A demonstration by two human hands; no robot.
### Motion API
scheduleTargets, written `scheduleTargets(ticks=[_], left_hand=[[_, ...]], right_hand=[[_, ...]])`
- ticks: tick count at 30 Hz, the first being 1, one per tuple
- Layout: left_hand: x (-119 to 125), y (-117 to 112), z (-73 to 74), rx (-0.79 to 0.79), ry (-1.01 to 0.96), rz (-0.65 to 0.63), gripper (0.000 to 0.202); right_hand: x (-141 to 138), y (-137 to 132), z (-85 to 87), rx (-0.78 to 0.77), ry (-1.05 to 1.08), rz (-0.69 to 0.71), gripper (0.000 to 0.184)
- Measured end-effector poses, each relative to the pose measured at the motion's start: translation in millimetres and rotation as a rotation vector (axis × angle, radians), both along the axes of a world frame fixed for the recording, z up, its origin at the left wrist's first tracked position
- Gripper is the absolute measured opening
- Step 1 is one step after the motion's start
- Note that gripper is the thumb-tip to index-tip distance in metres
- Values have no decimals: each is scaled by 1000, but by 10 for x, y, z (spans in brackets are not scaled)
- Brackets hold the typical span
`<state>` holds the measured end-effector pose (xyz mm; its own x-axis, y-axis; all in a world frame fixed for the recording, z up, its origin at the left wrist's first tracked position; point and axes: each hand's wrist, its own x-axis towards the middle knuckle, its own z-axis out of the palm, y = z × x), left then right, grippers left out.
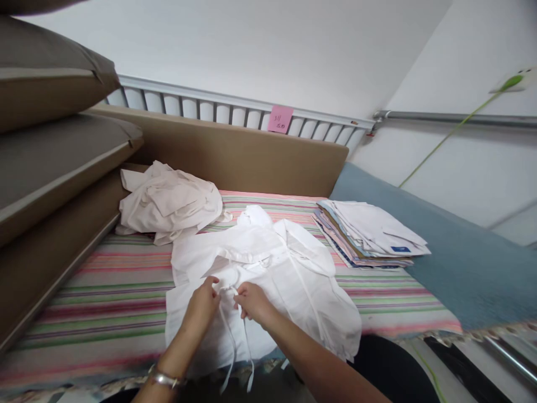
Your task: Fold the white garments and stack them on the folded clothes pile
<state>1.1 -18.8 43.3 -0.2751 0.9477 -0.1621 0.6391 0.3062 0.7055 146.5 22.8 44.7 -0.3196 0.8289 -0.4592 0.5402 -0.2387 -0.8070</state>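
A white garment (293, 285) with long thin ties lies spread on the striped cloth in front of me. My left hand (203, 305) is closed in a pinch on one white tie, over the garment's front. Just to its right, my right hand (252, 302) pinches another white tie (247, 341). Between my fingers the ties meet in what looks like a loop or knot, partly hidden. Their loose ends hang down past the garment's lower edge. A bracelet (163, 379) circles my left wrist.
A crumpled cream cloth heap (172, 198) lies at the back left. On the right sits a stack of folded fabrics (373, 229). Large brown cushions (54, 162) rise on the left. Behind stand a brown board (251, 157) and a radiator (213, 109) with a pink note (280, 119).
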Motion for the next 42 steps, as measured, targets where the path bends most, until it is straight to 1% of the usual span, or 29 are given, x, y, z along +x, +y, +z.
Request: scheduleTargets(ticks=[2,4,6,8,12,15,18,22,25,27,30,32,34,35,37,38,39,40,42], left_hand=[[-81,-88,87,-37,52,-22,33],[-126,-178,115,-88,65,-55,26],[-124,-253,78,-126,18,-117,17],[-92,-313,2,-147,-74,-191,12],[-36,-392,-123,-165,-210,-308,14],[-41,-417,-130,-178,-246,-351,17],[-64,-424,-105,-214,-226,-379,15],[-103,-433,-84,-282,-221,-433,12],[-146,-441,-44,-286,-271,-464,9],[-168,-445,21,-272,-345,-470,8],[-157,-446,161,-326,-531,-494,10],[-112,-441,253,-365,-647,-526,16],[-53,-426,324,-354,-724,-565,20],[-29,-412,348,-344,-753,-588,21],[-10,-365,367,-301,-779,-608,23],[-21,-329,360,-244,-759,-587,22],[-48,-283,340,-157,-705,-531,22],[-89,-229,309,-47,-618,-436,21],[-192,-105,226,166,-414,-156,18]], right_hand=[[2,45,28,-40,67,-49,5],[-11,118,75,-37,102,-78,5],[-34,224,132,-5,106,-96,5],[-65,351,183,26,90,-112,5],[-163,607,254,64,35,-136,3],[-259,767,280,90,-2,-142,4],[-338,888,273,109,-37,-138,7],[-363,956,241,115,-68,-138,10],[-327,904,265,104,-47,-126,6],[-278,800,300,94,-10,-116,5],[-158,523,311,97,47,-76,19],[-62,286,262,188,74,23,33],[17,60,186,366,86,164,42],[43,-31,149,458,88,225,43],[65,-151,96,586,87,289,37],[65,-178,83,612,89,289,32],[60,-188,79,616,98,270,27],[54,-187,82,605,113,242,24],[49,-171,99,578,155,183,21]])
